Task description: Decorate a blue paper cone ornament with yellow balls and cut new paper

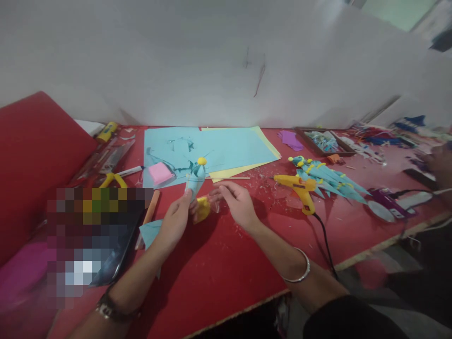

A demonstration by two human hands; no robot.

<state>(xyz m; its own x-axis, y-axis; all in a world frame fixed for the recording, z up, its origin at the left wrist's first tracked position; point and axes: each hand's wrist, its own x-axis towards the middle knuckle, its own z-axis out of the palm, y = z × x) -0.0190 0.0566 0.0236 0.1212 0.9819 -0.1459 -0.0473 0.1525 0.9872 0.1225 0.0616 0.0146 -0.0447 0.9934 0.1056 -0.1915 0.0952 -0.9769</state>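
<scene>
My left hand [178, 212] is closed around a light blue paper cone [195, 184], held upright over the red table. A yellow pom-pom [202, 161] sits at the cone's top. Just right of the cone is my right hand [238, 202], its fingers loosely stretched toward it and apart, with nothing plainly held. Between the hands lies a shiny yellow item [202, 210] whose kind I cannot make out. Part of a blue paper piece [151, 231] shows beside my left forearm.
Blue paper sheets [233, 146] lie at the back, with a pink block [160, 174] on them. On the right are a yellow glue gun [298, 188], several finished blue cones [335, 181] and a tray of scraps [326, 141]. Another person's hand [441, 160] is far right.
</scene>
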